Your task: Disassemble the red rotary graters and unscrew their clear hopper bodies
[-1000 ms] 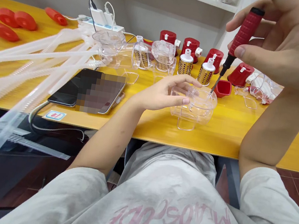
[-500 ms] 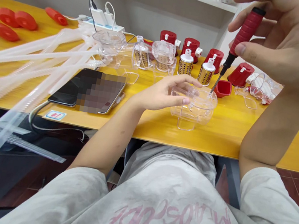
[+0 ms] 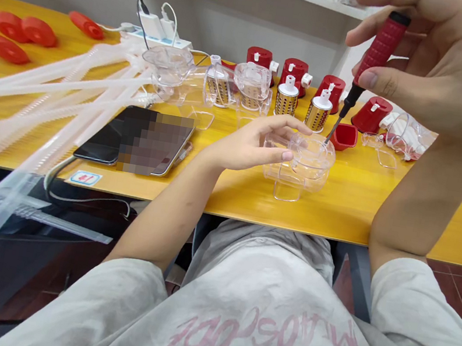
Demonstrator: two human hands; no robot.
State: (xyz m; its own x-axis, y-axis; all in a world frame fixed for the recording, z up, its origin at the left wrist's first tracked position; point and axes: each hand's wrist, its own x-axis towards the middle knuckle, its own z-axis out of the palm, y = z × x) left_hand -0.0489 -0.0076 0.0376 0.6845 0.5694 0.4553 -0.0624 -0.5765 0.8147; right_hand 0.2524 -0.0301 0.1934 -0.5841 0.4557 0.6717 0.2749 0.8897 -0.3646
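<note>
My right hand [image 3: 427, 58] is closed on the red-and-black handle of a screwdriver [image 3: 381, 50], raised high over the table. The screwdriver's shaft slants down to the left, and its tip meets the rim area of a clear plastic housing [image 3: 312, 162]. That housing has a round top and a squarish loop at its front, and stands on the yellow table. My left hand [image 3: 260, 142] grips the housing from its left side, thumb in front and fingers behind. Whether a screw sits under the tip is too small to tell.
Behind stand red cups [image 3: 295, 73], metal grater drums [image 3: 287, 97] and more clear housings [image 3: 169, 65]. A small red tray [image 3: 345, 137] is just beyond the tip. Leftward lie a phone [image 3: 117, 133], long clear plastic strips [image 3: 48, 101], red oval parts [image 3: 12, 25] and a power strip [image 3: 160, 38].
The fingers of my right hand have shifted slightly around the screwdriver handle. My left hand and the clear housing have stayed in place.
</note>
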